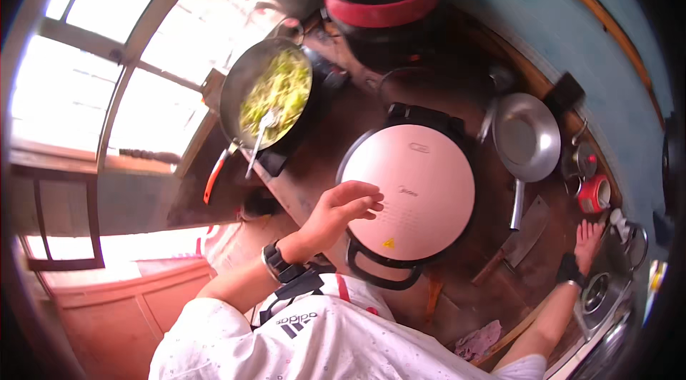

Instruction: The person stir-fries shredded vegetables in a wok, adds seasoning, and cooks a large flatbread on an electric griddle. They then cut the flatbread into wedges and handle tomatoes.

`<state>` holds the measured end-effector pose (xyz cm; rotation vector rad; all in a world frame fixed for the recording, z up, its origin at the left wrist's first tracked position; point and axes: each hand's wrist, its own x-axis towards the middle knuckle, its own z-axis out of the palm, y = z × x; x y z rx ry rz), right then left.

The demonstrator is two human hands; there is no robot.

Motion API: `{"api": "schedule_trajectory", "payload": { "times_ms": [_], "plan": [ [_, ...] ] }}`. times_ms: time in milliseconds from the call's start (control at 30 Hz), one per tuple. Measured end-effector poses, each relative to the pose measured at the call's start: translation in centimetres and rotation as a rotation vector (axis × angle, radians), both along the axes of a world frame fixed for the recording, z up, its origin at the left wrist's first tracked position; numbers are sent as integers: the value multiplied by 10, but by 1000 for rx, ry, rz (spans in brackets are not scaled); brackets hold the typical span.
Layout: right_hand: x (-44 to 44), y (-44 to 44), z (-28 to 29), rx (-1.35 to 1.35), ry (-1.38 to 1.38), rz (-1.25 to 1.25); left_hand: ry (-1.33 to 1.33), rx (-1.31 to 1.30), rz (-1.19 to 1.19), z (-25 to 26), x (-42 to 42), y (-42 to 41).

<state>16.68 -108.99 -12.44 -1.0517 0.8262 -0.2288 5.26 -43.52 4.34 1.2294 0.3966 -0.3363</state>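
Note:
My left hand (pixel 351 205) is raised over the left edge of a round pink electric griddle (pixel 412 181) with a closed lid, holding nothing, its fingers loosely bent. At the far right, my right hand (pixel 588 238) reaches out with fingers apart near an open red can (pixel 594 193) and a shiny metal burner plate (pixel 596 292); whether it touches anything is unclear. A dark wok (pixel 230 85) at the upper left holds chopped green food (pixel 286 88) with a metal spatula (pixel 261 138) resting in it.
Right of the griddle lie a steel frying pan (pixel 528 138) and a cleaver (pixel 528 232) with a wooden handle. A red and black lidded cooker (pixel 380 7) stands at the back. Near the front edge is a crumpled pink cloth (pixel 478 340). Barred windows (pixel 123 58) are at left.

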Motion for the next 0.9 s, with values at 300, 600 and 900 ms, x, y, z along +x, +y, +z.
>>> {"api": "schedule_trajectory", "payload": {
  "times_ms": [300,600,900],
  "plan": [
    [4,263,191,-435,-203,584,-86,2,88,2,-53,98],
    [-33,655,232,-288,-148,1640,-447,977,241,0,-94,314],
    [-83,840,122,-242,188,1475,84,517,-255,-48,-87,430]
  ]
}}
